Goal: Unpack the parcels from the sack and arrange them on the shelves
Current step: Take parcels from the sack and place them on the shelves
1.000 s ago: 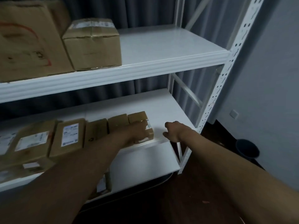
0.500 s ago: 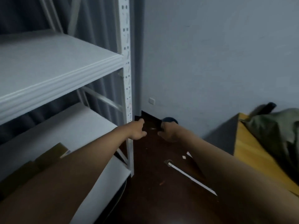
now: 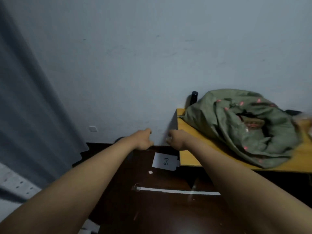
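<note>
Sack: green sack [image 3: 243,125], crumpled, with pink markings, lying on the yellow table [image 3: 190,156] at right, its mouth gaping toward the camera
Parcels: something brownish shows inside the sack's mouth; too dim to tell more
Left hand: left hand [image 3: 143,141], held out in the air, fingers loosely curled, holding nothing
Right hand: right hand [image 3: 175,139], held out just beside the left, fingers loosely curled, holding nothing, over the table's near left corner
Sack to hands: right of both hands, apart from them, nearer the right hand
Floor: dark floor [image 3: 160,213] with a paper label [image 3: 165,162] reading "6-3" and a white strip [image 3: 177,190]
Behind sack: dark bottle [image 3: 193,97] against the wall
Left edge: grey curtain [image 3: 25,107]
</note>
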